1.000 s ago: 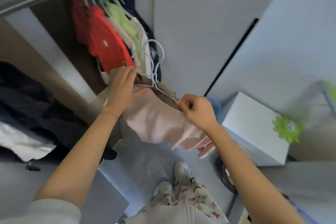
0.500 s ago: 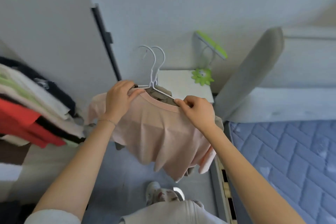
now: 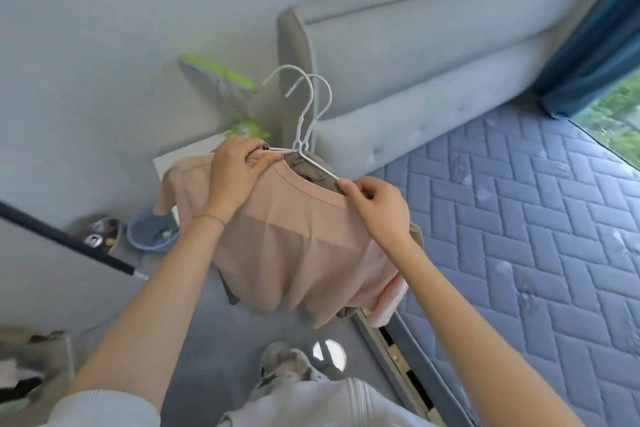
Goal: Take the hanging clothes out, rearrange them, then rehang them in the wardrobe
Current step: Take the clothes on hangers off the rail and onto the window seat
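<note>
Fingers of left hand (image 3: 232, 174) and right hand (image 3: 380, 210) pinch pink shirt (image 3: 294, 246) shoulders on white hangers (image 3: 304, 135) | beside bed (image 3: 519, 218)

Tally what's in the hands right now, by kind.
white hangers: 2
garments: 2 (pink top, olive garment behind it)
total: 4, all held between left hand and right hand
</note>
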